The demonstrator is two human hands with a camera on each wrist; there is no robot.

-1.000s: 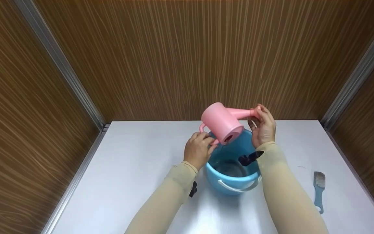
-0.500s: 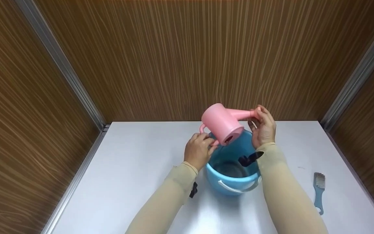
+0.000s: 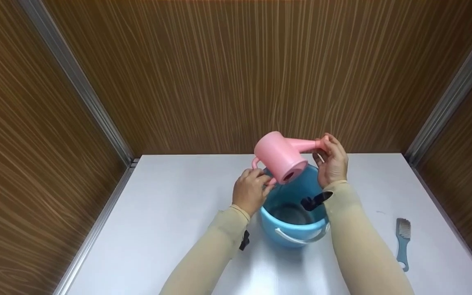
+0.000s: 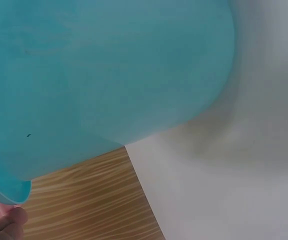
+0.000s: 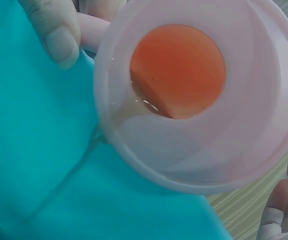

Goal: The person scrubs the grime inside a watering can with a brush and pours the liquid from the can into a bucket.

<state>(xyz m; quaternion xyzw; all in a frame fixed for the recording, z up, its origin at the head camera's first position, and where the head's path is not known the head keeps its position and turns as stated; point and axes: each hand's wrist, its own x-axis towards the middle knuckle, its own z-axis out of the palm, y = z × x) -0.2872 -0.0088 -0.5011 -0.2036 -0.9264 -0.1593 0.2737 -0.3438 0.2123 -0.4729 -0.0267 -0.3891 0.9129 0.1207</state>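
A pink watering can [image 3: 280,153] is tipped over the light blue bucket [image 3: 293,234], its opening facing down and towards me. My left hand [image 3: 250,190] grips the can's handle at the bucket's left rim. At the other end, my right hand [image 3: 333,164] pinches the tip of the spout [image 3: 303,143]. The right wrist view looks into the can's round opening [image 5: 179,72], where the inside looks orange. From its rim a thin stream of liquid [image 5: 66,175] runs down into the bucket. Mostly the bucket's outer wall [image 4: 109,75] fills the left wrist view.
A brush with a grey-blue handle [image 3: 402,250] lies on the white table [image 3: 170,205] to the right of the right sleeve. The bucket's white handle [image 3: 301,239] hangs at its front. Wood-patterned walls [image 3: 236,73] stand behind and at both sides.
Both hands keep the same hold, and the can stays tilted at about the same angle. The whole scene sits very slightly lower in the head view.
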